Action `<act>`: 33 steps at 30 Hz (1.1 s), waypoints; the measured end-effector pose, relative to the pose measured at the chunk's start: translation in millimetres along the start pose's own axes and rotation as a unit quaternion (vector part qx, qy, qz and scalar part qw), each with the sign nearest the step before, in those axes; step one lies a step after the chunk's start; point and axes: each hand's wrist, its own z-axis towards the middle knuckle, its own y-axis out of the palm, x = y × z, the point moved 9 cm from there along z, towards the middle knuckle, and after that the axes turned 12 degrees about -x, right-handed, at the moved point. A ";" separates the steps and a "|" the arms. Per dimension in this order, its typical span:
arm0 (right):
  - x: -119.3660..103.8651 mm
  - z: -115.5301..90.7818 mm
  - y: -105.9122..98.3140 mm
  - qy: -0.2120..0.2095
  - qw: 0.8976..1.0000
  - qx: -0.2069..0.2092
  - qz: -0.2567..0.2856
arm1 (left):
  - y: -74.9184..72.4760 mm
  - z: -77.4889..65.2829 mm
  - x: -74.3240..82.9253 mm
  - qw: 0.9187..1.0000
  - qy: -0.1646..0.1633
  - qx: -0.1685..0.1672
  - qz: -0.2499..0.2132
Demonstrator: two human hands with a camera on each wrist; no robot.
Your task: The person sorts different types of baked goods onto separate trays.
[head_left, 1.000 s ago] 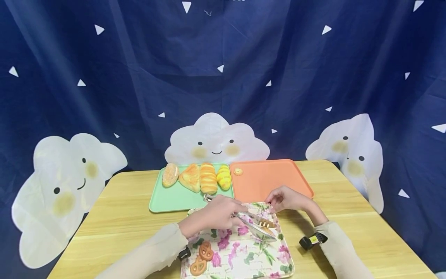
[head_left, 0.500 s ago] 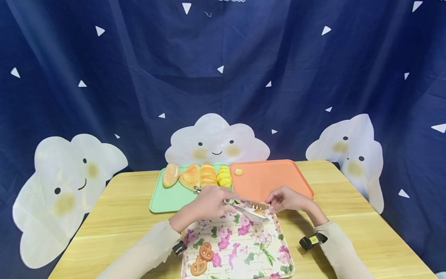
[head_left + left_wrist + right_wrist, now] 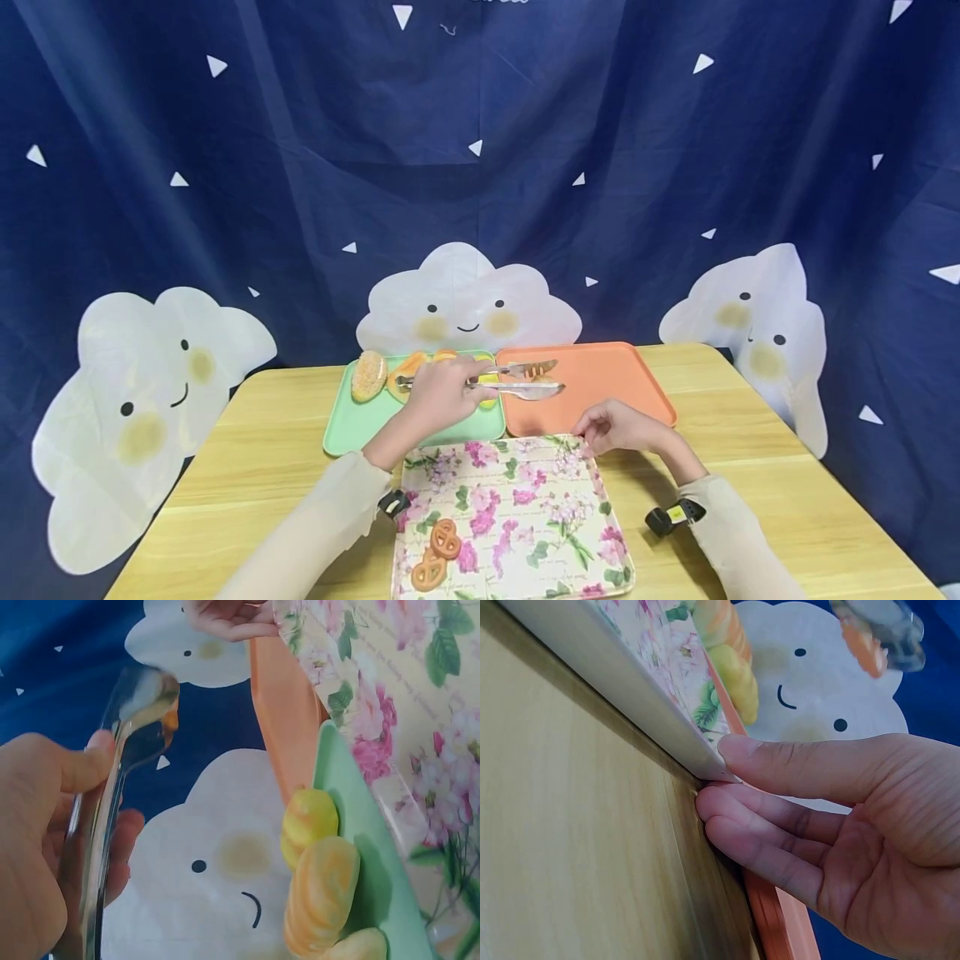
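Note:
My left hand (image 3: 444, 390) grips metal tongs (image 3: 96, 847) above the green tray (image 3: 358, 429), their tips reaching over the orange tray (image 3: 603, 385). Between the tips shows a small orange-brown piece (image 3: 864, 649); its kind is unclear. At the near floral tray (image 3: 517, 521), my right hand (image 3: 626, 427) pinches the far right corner, thumb on top and fingers beneath. Two brown pretzels (image 3: 430, 572) lie at that tray's left side. On the green tray are a seeded bun (image 3: 369, 377), a striped loaf (image 3: 326, 892) and a yellow roll (image 3: 311, 821), partly covered by the left hand in the head view.
The wooden table (image 3: 247, 467) extends left and right of the trays. Green and orange trays stand side by side behind the floral one. A dark blue curtain (image 3: 622, 167) with clouds hangs right behind the table.
My left hand has moved the tongs and the small piece away from the floral tray, back and slightly left, to over the rear trays. The right hand stays at the corner.

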 end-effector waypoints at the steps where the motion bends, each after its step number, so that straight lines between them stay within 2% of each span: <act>1: 0.0 0.2 0.0 0.000 1.000 0.000 0.000 | 1.2 2.2 -2.7 1.000 -0.016 -0.001 -0.001; 6: 1.0 1.2 0.1 0.003 1.000 0.001 0.000 | 12.6 10.8 -14.4 0.996 -0.086 -0.012 -0.006; 10: 1.3 1.4 0.0 0.008 1.000 0.002 0.001 | 22.7 18.0 -18.8 0.993 -0.116 -0.021 0.007; 19: 1.2 0.8 -1.4 0.000 1.000 0.001 0.005 | 46.6 29.4 -21.6 0.988 -0.130 -0.044 0.065; 27: -2.0 0.5 0.0 -0.001 1.000 -0.003 0.003 | 68.0 33.1 -29.7 0.985 -0.142 -0.072 0.072; 33: -2.0 0.4 -0.2 0.000 1.000 0.000 0.001 | 75.0 34.8 -32.6 0.984 -0.142 -0.077 0.069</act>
